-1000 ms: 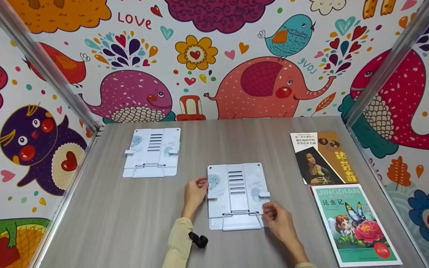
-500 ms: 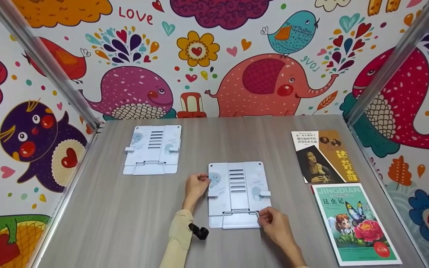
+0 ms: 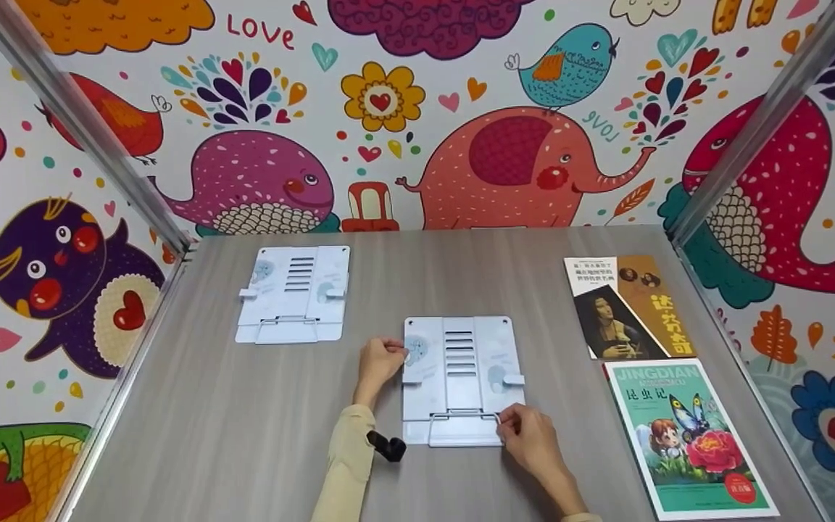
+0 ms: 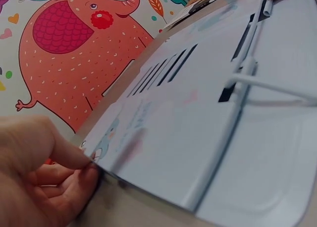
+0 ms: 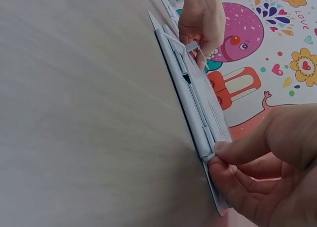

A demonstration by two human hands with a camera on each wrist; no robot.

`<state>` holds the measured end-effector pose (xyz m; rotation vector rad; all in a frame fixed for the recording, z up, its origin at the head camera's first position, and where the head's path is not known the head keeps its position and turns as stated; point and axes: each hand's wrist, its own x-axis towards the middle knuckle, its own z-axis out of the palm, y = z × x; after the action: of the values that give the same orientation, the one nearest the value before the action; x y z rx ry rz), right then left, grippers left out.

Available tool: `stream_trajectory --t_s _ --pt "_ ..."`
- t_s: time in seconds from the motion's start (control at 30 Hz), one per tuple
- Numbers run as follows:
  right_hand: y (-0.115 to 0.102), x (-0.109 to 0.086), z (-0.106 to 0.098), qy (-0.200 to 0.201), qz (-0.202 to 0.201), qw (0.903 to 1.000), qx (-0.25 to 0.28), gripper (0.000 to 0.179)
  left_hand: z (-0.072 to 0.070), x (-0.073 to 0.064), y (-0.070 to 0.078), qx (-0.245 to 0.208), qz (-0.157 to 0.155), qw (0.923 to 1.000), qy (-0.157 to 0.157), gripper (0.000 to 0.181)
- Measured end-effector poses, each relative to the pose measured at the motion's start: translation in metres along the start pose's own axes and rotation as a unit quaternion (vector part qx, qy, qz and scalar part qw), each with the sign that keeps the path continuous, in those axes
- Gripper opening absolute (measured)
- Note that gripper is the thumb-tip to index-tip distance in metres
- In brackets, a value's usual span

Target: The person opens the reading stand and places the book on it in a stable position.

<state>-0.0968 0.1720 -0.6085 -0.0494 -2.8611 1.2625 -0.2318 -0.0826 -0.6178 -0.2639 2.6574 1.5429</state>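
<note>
A white book stand with slots, side clips and a wire support lies folded flat on the table in the head view. My left hand pinches its left edge; the left wrist view shows the thumb over the edge and curled fingers beneath. At the lower right side, my right hand pinches the stand by the end of the wire support. Thumb and forefinger meet there in the right wrist view, by the hinge line. The fingertips' exact hold on wire or panel is partly hidden.
A second, matching book stand lies flat at the back left. Two books lie on the right, a brown and white one behind a green one. Patterned walls and metal posts border the table. A black device is on the left wrist.
My right hand has moved down and left from the stand's right edge to the corner of the wire support. The left hand stays at the left edge, nearly still.
</note>
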Motion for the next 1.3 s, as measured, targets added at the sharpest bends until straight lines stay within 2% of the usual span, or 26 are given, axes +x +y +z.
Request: stream_trajectory --t_s 0.23,0.53,0.9,1.13,1.3 --pt "0.000 -0.002 0.002 0.002 0.010 0.9999 0.003 0.012 -0.002 -0.001 0.000 -0.003 -0.016 0.9999 -0.001 0.013" --pt "-0.003 -0.006 0.005 0.020 0.023 0.9994 -0.013 0.011 -0.001 0.001 -0.001 -0.009 -0.015 0.9998 0.013 0.012" --pt "0.000 -0.011 0.011 0.056 0.002 0.9981 -0.027 0.014 -0.003 -0.001 0.000 0.000 -0.045 0.9988 0.019 0.013" --pt "0.000 -0.015 0.009 0.042 -0.002 0.9988 -0.023 0.012 -0.005 -0.001 0.002 0.003 -0.065 0.9977 0.021 0.011" --pt "0.001 -0.017 0.009 0.048 -0.012 0.9986 -0.019 0.014 -0.005 -0.001 0.003 0.000 -0.076 0.9969 0.019 0.012"
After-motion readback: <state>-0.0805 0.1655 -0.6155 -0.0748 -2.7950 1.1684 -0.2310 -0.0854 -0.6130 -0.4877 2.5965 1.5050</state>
